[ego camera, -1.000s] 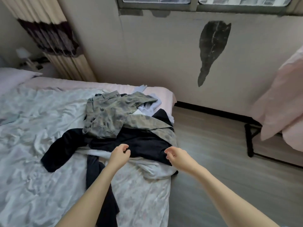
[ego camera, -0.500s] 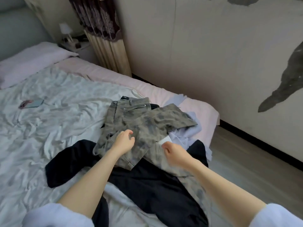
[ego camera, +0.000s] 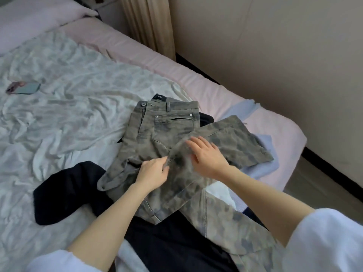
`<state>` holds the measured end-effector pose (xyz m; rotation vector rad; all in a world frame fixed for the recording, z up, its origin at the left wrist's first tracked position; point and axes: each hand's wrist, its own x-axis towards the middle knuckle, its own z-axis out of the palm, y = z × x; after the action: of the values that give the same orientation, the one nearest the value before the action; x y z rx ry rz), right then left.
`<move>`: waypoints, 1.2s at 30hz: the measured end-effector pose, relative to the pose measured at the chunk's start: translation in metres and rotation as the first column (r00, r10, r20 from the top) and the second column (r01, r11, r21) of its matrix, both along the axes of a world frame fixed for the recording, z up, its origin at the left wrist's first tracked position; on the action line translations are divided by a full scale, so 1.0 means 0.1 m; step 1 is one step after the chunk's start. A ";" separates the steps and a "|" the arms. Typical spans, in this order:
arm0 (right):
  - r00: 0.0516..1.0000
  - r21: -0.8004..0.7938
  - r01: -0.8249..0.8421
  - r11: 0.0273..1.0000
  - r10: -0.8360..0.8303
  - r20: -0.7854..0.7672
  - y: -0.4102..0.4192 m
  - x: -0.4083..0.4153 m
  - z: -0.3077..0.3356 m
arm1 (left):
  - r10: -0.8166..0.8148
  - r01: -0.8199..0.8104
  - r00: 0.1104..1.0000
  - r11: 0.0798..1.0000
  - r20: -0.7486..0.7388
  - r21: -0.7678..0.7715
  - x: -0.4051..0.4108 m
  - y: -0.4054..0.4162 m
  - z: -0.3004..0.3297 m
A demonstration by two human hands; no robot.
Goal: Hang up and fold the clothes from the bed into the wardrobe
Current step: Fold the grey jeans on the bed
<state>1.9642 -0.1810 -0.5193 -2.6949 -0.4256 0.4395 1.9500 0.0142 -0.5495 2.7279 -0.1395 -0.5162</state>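
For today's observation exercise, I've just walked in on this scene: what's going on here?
A person is sorting a pile of clothes on a bed. Both hands rest on a pair of camouflage trousers that lies on top of the pile: the left hand with straight fingers at a fold, the right hand spread flat on a leg. A dark garment and a light blue one lie beneath. Nothing is folded or hung yet.

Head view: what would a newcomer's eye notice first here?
First, the camouflage trousers lying across the middle of the bed, with the left hand and the right hand both on their fabric. Next, a black garment spreads beneath them at lower left, and a phone lies on the sheet at far left.
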 end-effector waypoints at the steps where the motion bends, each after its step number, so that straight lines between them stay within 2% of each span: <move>1: 0.998 -0.027 -0.058 0.998 0.058 -0.015 -0.02 0.05 -0.02 | -0.035 0.035 0.999 0.997 0.001 -0.063 -0.09 0.02 0.09; 3: 0.981 -0.102 -0.187 0.977 0.182 -0.062 -0.02 0.11 -0.08 | -0.220 0.218 0.975 0.972 -0.021 -0.084 -0.22 0.12 0.28; 5: 0.958 -0.178 -0.282 0.943 0.266 -0.111 -0.02 0.11 -0.12 | -0.503 0.503 0.863 0.864 -0.050 -0.018 -0.33 0.19 0.43; 6: 0.946 -0.225 -0.316 0.922 0.288 -0.149 -0.02 0.10 -0.13 | -0.582 0.584 0.808 0.812 -0.094 -0.009 -0.35 0.19 0.46; 7: 0.936 -0.271 -0.338 0.901 0.290 -0.201 -0.03 0.08 -0.12 | -0.586 0.588 0.798 0.809 -0.140 -0.031 -0.34 0.17 0.49; 9: 0.934 -0.328 -0.315 0.891 0.230 -0.272 -0.04 0.07 -0.12 | -0.414 0.394 0.895 0.908 -0.167 -0.140 -0.18 0.15 0.53; 10: 0.953 -0.331 -0.251 0.910 0.171 -0.251 -0.03 0.14 -0.11 | -0.268 0.252 0.959 0.956 -0.092 -0.149 0.02 0.17 0.48; 12: 0.987 -0.254 0.001 0.967 -0.042 -0.157 -0.03 0.29 -0.11 | 0.065 -0.067 0.995 0.997 0.070 0.022 0.42 0.27 0.33; 13: 0.978 -0.196 0.130 0.972 -0.159 -0.138 -0.01 0.40 -0.12 | 0.235 -0.244 0.968 0.963 0.085 0.116 0.60 0.36 0.24; 14: 0.958 -0.134 0.222 0.966 -0.241 -0.153 0.02 0.55 -0.18 | 0.396 -0.397 0.917 0.905 0.041 0.150 0.77 0.47 0.11; 16: 0.910 -0.016 0.332 0.943 -0.325 -0.258 0.11 0.77 -0.26 | 0.634 -0.638 0.754 0.769 -0.174 0.039 0.93 0.62 -0.11; 18: 0.827 0.103 0.486 0.868 -0.418 -0.376 0.20 0.96 -0.40 | 0.723 -0.783 0.615 0.605 -0.314 -0.142 1.01 0.72 -0.34; 21: 0.622 0.223 0.753 0.620 -0.557 -0.551 0.29 1.04 -0.47 | 0.765 -0.810 0.576 0.487 -0.288 -0.328 1.03 0.76 -0.36; 23: 0.512 0.285 0.852 0.440 -0.586 -0.628 0.28 1.06 -0.48 | 0.725 -0.791 0.594 0.450 -0.347 -0.414 1.06 0.73 -0.27; 25: 0.466 0.356 0.885 0.301 -0.588 -0.661 0.28 1.06 -0.39 | 0.662 -0.774 0.623 0.445 -0.416 -0.451 1.07 0.67 -0.12; 29: 0.527 0.473 0.844 0.253 -0.555 -0.644 0.29 1.05 -0.04 | 0.558 -0.681 0.726 0.502 -0.402 -0.533 0.94 0.45 0.24; 32: 0.539 0.508 0.832 0.224 -0.540 -0.646 0.19 0.98 0.22 | 0.479 -0.556 0.825 0.593 -0.301 -0.582 0.74 0.32 0.51; 34: 0.572 0.544 0.804 0.240 -0.563 -0.596 0.05 0.84 0.37 | 0.430 -0.466 0.877 0.651 -0.214 -0.599 0.57 0.26 0.72; 36: 0.620 0.624 0.751 0.215 -0.552 -0.557 -0.10 0.60 0.55 | 0.354 -0.370 0.923 0.717 -0.149 -0.590 0.33 0.19 0.95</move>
<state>2.0247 -0.1914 -0.4645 -1.5759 0.5307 0.1668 1.9826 0.0331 -0.4541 2.0295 0.2080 -0.3139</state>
